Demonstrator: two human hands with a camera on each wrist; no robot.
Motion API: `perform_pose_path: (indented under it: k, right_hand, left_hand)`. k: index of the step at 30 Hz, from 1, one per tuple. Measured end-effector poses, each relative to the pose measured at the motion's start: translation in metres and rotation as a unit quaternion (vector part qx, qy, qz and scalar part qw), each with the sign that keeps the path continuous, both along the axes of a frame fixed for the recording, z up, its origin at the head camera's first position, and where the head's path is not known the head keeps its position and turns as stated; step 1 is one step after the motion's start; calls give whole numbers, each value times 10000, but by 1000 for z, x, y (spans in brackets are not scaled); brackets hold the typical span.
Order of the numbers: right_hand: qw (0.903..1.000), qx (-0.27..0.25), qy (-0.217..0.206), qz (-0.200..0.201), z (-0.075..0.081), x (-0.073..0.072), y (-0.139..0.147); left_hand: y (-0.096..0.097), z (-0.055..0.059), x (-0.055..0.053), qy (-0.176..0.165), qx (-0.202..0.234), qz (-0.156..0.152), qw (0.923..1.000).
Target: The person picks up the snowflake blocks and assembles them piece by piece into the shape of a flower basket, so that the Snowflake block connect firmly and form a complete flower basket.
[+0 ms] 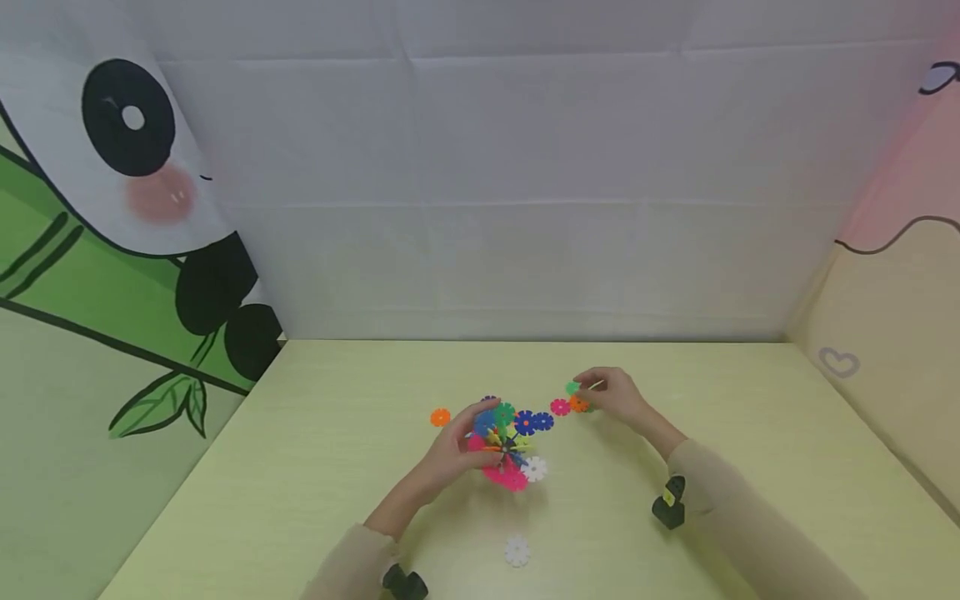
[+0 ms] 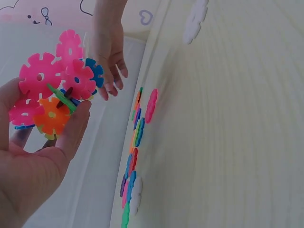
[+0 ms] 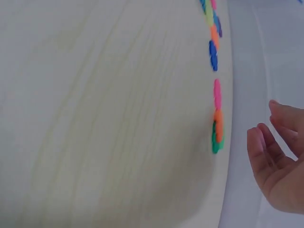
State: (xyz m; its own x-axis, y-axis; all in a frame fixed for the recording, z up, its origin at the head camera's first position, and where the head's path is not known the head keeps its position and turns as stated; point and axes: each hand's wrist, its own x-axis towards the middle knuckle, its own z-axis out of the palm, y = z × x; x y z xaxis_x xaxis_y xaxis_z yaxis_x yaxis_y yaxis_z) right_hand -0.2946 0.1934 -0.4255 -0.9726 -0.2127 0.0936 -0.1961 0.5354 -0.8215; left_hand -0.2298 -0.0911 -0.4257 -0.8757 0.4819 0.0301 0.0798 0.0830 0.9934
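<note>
My left hand [image 1: 461, 446] holds up a cluster of interlocked plastic snowflake discs [image 2: 40, 78], mostly pink with orange, blue, green and white ones. Thumb and fingers grip its edge in the left wrist view. Over the back right of the table hovers my right hand [image 1: 618, 396], fingers loosely bent. A gap shows between its thumb and fingertips in the right wrist view, with nothing in it. Below it lie an orange disc [image 3: 219, 124], a green disc [image 3: 215, 142] and a pink disc [image 3: 217, 94].
Loose discs of several colours lie behind the cluster, among them blue discs [image 1: 543, 421]. An orange disc [image 1: 440, 417] lies to their left. One white disc [image 1: 517, 552] is near the front of the pale table [image 1: 360, 375]. A white cloth [image 1: 525, 250] hangs behind.
</note>
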Motion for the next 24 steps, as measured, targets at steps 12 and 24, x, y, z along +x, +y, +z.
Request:
perform_pose_path:
  k: [12, 24]
  right_hand:
    - [9956, 858, -351, 145, -26, -28, 9]
    - [9974, 707, -81, 60, -21, -23, 10]
  left_hand:
    - [-8, 3, -2, -302, 145, -154, 9993]
    - [3, 7, -2, -37, -59, 256, 9996]
